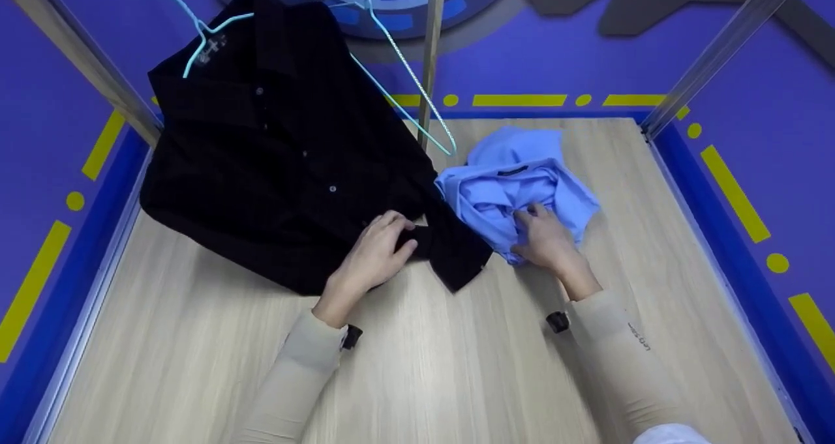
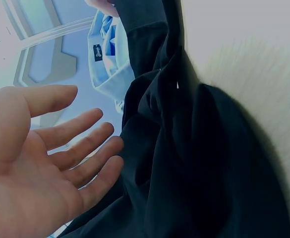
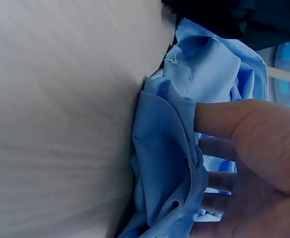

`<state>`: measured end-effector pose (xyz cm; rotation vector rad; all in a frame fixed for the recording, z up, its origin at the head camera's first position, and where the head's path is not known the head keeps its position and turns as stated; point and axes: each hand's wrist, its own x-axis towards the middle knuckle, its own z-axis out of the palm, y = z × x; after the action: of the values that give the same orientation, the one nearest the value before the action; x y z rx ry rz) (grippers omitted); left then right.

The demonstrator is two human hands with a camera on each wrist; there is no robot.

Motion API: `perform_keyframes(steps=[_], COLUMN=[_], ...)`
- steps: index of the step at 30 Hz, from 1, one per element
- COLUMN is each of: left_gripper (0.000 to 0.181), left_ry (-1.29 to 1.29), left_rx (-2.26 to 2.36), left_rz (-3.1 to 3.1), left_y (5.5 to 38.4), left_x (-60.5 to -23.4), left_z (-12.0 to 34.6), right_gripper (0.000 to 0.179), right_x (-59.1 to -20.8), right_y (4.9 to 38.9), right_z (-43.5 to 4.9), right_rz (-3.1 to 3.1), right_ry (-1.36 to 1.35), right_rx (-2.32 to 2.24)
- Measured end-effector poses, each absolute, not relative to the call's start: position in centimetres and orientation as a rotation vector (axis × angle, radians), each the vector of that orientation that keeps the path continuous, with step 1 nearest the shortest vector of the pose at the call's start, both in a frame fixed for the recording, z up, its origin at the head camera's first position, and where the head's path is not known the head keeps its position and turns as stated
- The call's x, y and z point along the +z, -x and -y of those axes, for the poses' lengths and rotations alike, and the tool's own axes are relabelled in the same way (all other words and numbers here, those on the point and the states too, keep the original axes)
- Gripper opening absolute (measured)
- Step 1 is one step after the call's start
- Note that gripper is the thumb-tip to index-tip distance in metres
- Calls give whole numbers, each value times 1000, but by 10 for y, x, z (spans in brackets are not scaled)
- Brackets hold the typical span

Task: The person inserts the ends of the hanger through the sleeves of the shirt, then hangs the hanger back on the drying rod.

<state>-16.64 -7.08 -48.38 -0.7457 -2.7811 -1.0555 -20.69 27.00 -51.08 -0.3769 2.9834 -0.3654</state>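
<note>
A black button-up shirt [image 1: 287,137] with a light blue hanger [image 1: 197,27] in its collar lies spread over the left side of the wooden board. My left hand [image 1: 372,251] is over its lower front by the sleeve. In the left wrist view the palm of that hand [image 2: 50,163] faces the camera, its fingers loosely spread beside the black cloth and holding nothing. To the right, a light blue shirt [image 1: 483,190] lies bunched, its collar label showing. My right hand [image 1: 548,238] grips a fold of it; in the right wrist view, the cloth [image 3: 164,148] hides the fingertips.
A second light blue hanger [image 1: 417,75] hangs behind the black shirt, near an upright post [image 1: 430,53]. The black cuff [image 1: 460,255] overlaps the blue shirt's left edge. Blue-purple walls [image 1: 737,170] with yellow dashes border the wooden board [image 1: 443,366].
</note>
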Motion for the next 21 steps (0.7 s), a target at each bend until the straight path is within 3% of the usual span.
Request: perform_keyframes(steps=[10, 21], left_gripper=[42, 44], left_ry=[640, 605], left_rx=[-1182, -1214], left_rz=[2695, 2726], left_y=[173, 178], left_x=[-490, -490], left_z=[64, 57], right_gripper=[75, 77], right_x=[-508, -507], right_y=[199, 193], right_z=[-253, -240], right_rz=[-2978, -2939], right_ry=[435, 469], right_rx=[-331, -307])
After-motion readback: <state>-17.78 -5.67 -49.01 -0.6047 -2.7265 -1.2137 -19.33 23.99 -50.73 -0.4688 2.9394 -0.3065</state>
